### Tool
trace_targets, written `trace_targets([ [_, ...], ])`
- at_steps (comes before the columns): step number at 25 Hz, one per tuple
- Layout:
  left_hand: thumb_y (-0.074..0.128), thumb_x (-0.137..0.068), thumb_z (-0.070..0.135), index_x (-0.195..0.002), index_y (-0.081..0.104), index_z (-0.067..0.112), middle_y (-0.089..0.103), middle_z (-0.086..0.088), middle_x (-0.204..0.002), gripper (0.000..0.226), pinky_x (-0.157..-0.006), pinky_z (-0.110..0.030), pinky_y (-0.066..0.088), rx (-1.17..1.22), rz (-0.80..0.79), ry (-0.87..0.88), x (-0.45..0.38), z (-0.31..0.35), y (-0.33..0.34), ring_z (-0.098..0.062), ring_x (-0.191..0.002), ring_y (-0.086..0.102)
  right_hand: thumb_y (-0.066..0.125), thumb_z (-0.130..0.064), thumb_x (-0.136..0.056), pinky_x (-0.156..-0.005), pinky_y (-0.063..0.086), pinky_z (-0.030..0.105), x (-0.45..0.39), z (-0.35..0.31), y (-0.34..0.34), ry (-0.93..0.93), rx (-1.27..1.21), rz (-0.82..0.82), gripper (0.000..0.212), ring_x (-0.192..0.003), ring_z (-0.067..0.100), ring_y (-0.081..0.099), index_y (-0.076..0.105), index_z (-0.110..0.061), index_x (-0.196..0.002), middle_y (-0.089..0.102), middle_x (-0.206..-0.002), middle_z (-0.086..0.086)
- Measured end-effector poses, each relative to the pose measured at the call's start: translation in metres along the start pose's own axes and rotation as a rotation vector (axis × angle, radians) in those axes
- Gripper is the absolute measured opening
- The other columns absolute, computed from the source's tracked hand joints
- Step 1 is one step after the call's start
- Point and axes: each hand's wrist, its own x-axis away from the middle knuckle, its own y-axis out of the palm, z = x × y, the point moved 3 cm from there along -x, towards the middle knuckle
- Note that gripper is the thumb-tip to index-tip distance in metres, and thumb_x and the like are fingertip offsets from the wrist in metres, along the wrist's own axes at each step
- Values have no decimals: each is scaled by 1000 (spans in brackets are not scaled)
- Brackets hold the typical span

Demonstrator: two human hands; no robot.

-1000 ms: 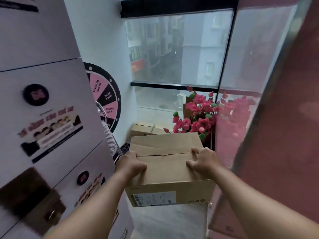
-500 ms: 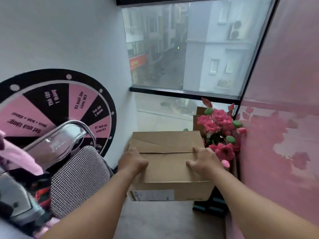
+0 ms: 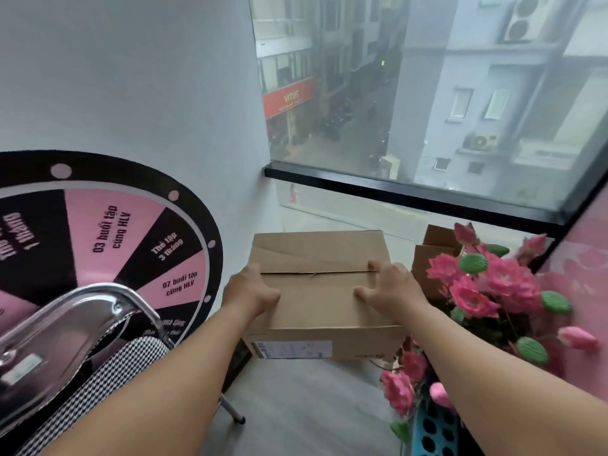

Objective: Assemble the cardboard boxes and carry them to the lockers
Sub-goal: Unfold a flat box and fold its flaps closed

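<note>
A closed brown cardboard box (image 3: pixel 319 304) with a white label on its near side is held out in front of me, above the grey floor. My left hand (image 3: pixel 251 292) grips its left top edge, thumb lying on the lid. My right hand (image 3: pixel 391 287) grips the right top edge, thumb on the lid near the flap seam. The top flaps meet in a seam across the middle. No lockers are in view.
Other brown boxes (image 3: pixel 427 258) stand by the window (image 3: pixel 427 93) behind pink artificial flowers (image 3: pixel 477 291) in a blue crate (image 3: pixel 434 429). On the left are a chrome chair (image 3: pixel 82 311) with a houndstooth seat and a pink-and-black wheel (image 3: pixel 115 241) on the wall.
The view has moved forward past the lockers, which have left the frame. Chair, wheel and flowers are now closer. Both hands keep the same hold on the box.
</note>
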Motion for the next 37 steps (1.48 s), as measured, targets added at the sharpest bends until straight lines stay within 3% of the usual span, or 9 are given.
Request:
trace_targets([
  [9, 68, -74, 29, -112, 59, 17, 63, -1, -95, 41, -68, -29, 45, -49, -80, 2, -239, -27, 42, -24, -86, 55, 68, -46, -88, -105, 41, 39, -218, -35, 64, 84, 33, -68, 71, -125, 33, 51, 43, -24, -150, 48, -136, 15],
  [19, 70, -77, 24, -112, 56, 18, 56, 1, -93, 38, -71, -29, 39, -142, -169, -81, -438, -57, 126, -24, -86, 51, 67, -39, -88, -94, 45, 37, -415, -13, 172, 151, 6, -167, 63, -113, 35, 55, 44, -24, -145, 44, -125, 11],
  [25, 70, -79, 23, -113, 55, 17, 62, -4, -104, 38, -73, -29, 39, -182, -255, -116, -519, -89, 205, -27, -94, 56, 67, -37, -86, -98, 45, 35, -493, 29, 252, 241, -19, -245, 71, -120, 32, 55, 40, -30, -151, 43, -137, 10],
  [30, 74, -79, 29, -128, 53, 15, 63, -7, -118, 55, -77, -31, 43, -209, -304, -79, -577, -126, 266, -32, -108, 59, 67, -31, -84, -96, 45, 34, -540, 55, 323, 309, -36, -251, 74, -120, 30, 55, 38, -29, -152, 39, -142, 10],
  [33, 77, -76, 29, -123, 53, 14, 65, -12, -118, 54, -82, -35, 48, -254, -329, -64, -610, -159, 302, -36, -107, 61, 65, -28, -83, -99, 45, 35, -559, 63, 375, 349, -75, -258, 76, -121, 34, 55, 37, -28, -153, 37, -147, 13],
  [37, 78, -77, 22, -125, 52, 11, 61, -15, -121, 56, -77, -30, 40, -270, -394, -50, -639, -199, 340, -36, -109, 59, 66, -29, -80, -104, 46, 40, -567, 75, 439, 402, -144, -278, 78, -128, 38, 50, 35, -30, -152, 33, -152, 17],
])
